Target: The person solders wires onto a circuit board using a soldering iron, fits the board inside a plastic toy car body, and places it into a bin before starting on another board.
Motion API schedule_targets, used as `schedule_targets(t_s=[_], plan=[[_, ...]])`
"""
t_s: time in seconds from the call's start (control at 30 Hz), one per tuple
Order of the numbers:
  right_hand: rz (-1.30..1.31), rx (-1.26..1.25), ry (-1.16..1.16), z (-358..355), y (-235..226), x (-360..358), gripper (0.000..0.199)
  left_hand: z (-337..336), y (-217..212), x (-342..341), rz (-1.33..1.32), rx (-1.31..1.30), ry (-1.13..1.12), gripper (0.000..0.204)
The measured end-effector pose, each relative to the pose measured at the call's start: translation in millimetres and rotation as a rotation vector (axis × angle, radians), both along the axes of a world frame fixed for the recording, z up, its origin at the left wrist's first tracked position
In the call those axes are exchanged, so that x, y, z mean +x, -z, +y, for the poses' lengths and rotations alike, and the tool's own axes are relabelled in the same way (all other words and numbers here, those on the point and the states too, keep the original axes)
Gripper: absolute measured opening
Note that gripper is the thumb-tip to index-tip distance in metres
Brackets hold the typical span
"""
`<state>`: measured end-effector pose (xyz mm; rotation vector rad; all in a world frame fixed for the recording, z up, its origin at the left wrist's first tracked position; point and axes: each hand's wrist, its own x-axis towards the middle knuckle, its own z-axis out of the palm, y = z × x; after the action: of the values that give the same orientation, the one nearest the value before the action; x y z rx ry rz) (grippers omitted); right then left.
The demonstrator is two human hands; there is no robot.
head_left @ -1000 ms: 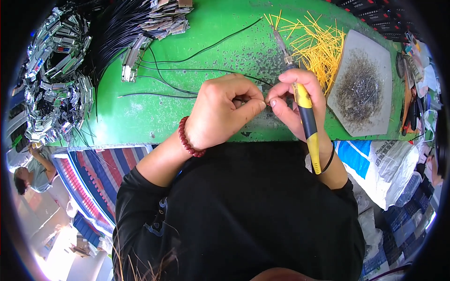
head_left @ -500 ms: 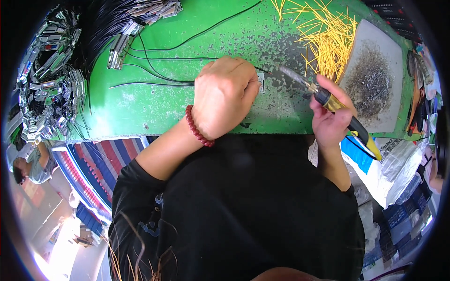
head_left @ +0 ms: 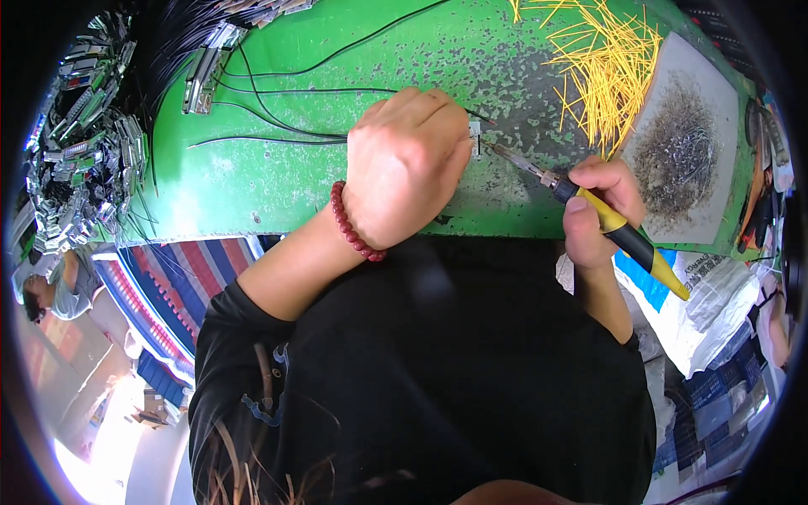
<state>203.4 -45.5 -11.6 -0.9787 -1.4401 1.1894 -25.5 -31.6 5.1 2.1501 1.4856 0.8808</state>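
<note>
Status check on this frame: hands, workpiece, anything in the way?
Left hand pins small connector on green table. Right hand holds soldering iron, tip at connector. Nothing between.

left hand (head_left: pixel 408 164) curled knuckles-up, right hand (head_left: pixel 599 206) fisted

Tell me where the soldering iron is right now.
In the head view, the soldering iron is in the right hand, right of centre on the green table, its tip pointing at the small connector by the left hand.

Your table (head_left: pixel 278 181): green, flecked with grey wear.
Your soldering iron (head_left: pixel 627 240): yellow and black handle.
Your wires (head_left: pixel 278 130): black.
Your bracelet (head_left: pixel 353 227): dark red beads.
Cut strands (head_left: pixel 610 71), upper right: yellow.
</note>
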Motion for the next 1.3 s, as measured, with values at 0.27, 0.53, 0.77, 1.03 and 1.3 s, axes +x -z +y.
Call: schedule_targets(t_s=[0.27, 0.53, 0.77, 1.03, 1.3], plan=[[-0.021, 0.015, -0.025, 1.1, -0.3, -2.1, 0.019, 0.5, 0.2, -1.0, -0.01, -0.012, 0.013, 0.012], [0.115, 0.006, 0.087, -2.2, 5.2, -1.3, 0.019, 1.1, -2.0, -1.1, -0.003, -0.013, 0.011, 0.011], [0.063, -0.021, 0.061, -2.0, 2.9, -2.2, 0.018, 4.7, -6.9, -2.0, 0.024, -0.068, 0.046, 0.01], [-0.008, -0.027, 0.034, -1.0, 0.1, -2.3, 0.019, 8.2, -13.1, -2.1, 0.08, -0.135, 0.084, 0.008], [-0.043, -0.004, 0.005, 2.7, 1.4, -4.8, 0.02, 8.8, -10.7, -3.8, 0.07, -0.127, 0.081, 0.007]])
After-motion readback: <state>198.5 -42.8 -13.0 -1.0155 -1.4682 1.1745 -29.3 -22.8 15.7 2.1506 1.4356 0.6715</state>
